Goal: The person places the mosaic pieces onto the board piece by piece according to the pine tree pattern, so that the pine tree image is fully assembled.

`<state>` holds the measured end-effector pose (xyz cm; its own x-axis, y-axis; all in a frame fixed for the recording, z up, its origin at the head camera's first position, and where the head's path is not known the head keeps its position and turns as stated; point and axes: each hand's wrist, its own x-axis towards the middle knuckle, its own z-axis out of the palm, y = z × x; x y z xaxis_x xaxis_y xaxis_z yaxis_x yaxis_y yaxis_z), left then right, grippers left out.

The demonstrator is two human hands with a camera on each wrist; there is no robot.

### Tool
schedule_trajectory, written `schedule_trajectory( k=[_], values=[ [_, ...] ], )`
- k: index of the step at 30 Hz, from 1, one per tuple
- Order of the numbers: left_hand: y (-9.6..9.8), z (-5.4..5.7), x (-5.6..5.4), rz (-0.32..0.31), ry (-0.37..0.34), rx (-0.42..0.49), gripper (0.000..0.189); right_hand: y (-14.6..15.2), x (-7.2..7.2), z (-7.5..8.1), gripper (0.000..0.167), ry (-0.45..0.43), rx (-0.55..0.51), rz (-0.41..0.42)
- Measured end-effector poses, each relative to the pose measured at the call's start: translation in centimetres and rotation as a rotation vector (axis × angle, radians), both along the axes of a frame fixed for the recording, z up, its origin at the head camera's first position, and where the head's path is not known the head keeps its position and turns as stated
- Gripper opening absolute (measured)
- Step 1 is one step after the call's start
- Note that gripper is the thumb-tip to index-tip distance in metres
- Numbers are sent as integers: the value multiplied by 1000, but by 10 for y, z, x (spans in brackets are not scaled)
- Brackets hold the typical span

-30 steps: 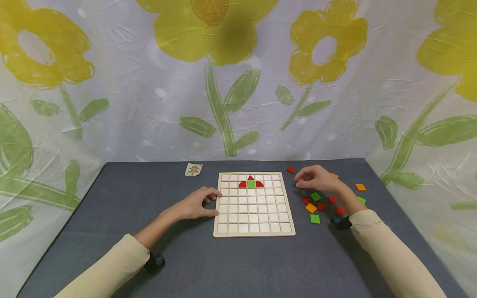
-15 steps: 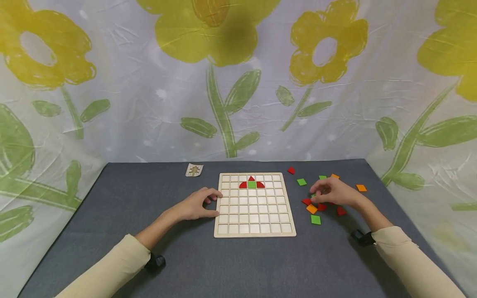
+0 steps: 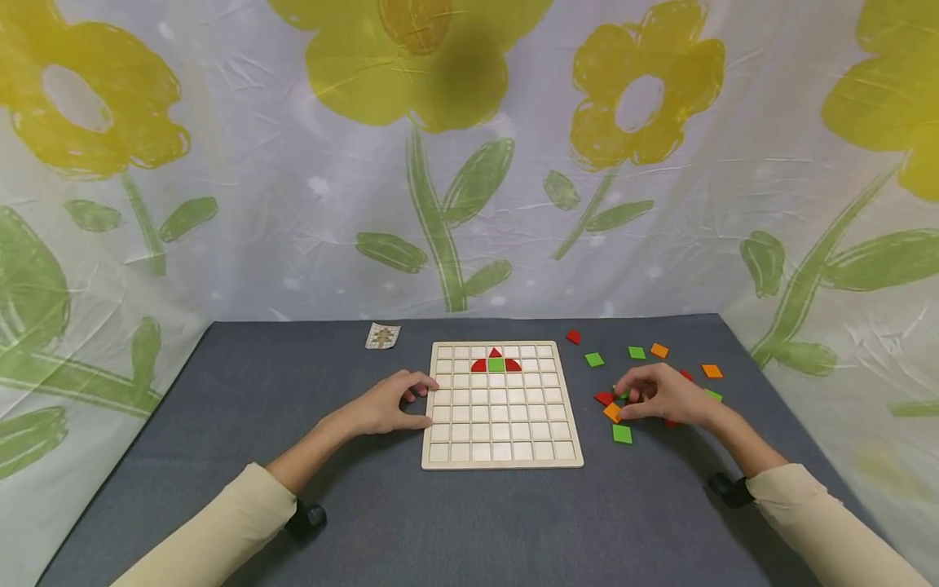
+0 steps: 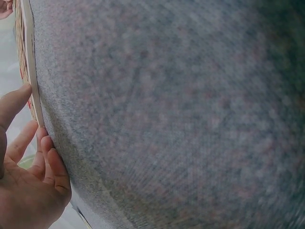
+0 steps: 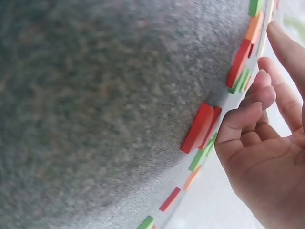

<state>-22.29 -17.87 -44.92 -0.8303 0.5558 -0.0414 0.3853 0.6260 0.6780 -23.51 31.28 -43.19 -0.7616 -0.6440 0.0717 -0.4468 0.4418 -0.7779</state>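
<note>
My left hand (image 3: 381, 403) touches the left edge of a pale wooden grid board (image 3: 502, 466), thumb and fingertips spread along it. In the left wrist view, thumb and fingers meet the board's side (image 4: 29, 52). Near the board's top sit a red triangle (image 3: 495, 353), a green square (image 3: 495, 364) and two red quarter-round tiles (image 3: 479, 366). My right hand (image 3: 666, 397) hovers low over loose tiles right of the board, fingers loosely bent. Its thumb tip is close to an orange tile (image 3: 612, 413). In the right wrist view, nothing shows between the fingers.
A small patterned card (image 3: 382, 336) lies behind the board's left side. Around the right hand are a green square (image 3: 622, 434), a red tile (image 3: 604, 398) and several other pieces. Farther right lies an orange tile (image 3: 711, 371). A flowered curtain (image 3: 323, 204) borders the dark table.
My right hand has moved from above the back tiles toward the right and nearer, uncovering green and orange tiles behind it. The left hand and the board have stayed put.
</note>
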Motion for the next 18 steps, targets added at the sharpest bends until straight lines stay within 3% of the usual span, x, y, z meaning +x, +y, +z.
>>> schedule_trajectory(
  k=[5, 18],
  values=[
    [0, 1, 1, -3, -2, 3, 50, -2, 3, -3, 25, 14, 13, 8],
    [0, 1, 1, -2, 3, 7, 50, -6, 2, -3, 26, -73, 56, -8]
  ],
)
